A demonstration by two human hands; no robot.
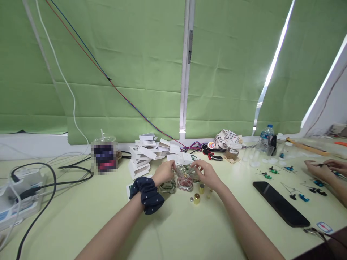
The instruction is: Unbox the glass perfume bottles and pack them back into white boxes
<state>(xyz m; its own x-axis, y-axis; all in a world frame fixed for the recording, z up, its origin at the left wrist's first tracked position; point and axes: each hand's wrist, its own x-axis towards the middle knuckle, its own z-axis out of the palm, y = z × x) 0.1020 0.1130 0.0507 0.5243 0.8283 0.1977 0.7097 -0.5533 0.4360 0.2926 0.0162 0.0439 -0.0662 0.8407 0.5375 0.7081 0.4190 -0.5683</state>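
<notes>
My left hand [164,172], with a dark dotted scrunchie [148,195] on its wrist, has its fingers pressed together at the left of a cluster of glass bottles. A bottle with green contents [167,186] stands below it, and one with pink contents [185,183] is between my hands. My right hand [205,173] curls its fingers at the top of a clear bottle [194,174] on the right side. What either set of fingertips grips is too small to make out. Gold caps [196,198] and a small silver ball [192,199] lie just in front.
White boxes [146,153] are piled behind my left hand. A covered cup [104,157] and a power strip [24,198] stand left. Rightward are a phone [280,204], a water bottle [265,139], small green and blue parts [267,176] and another person's hands [324,169].
</notes>
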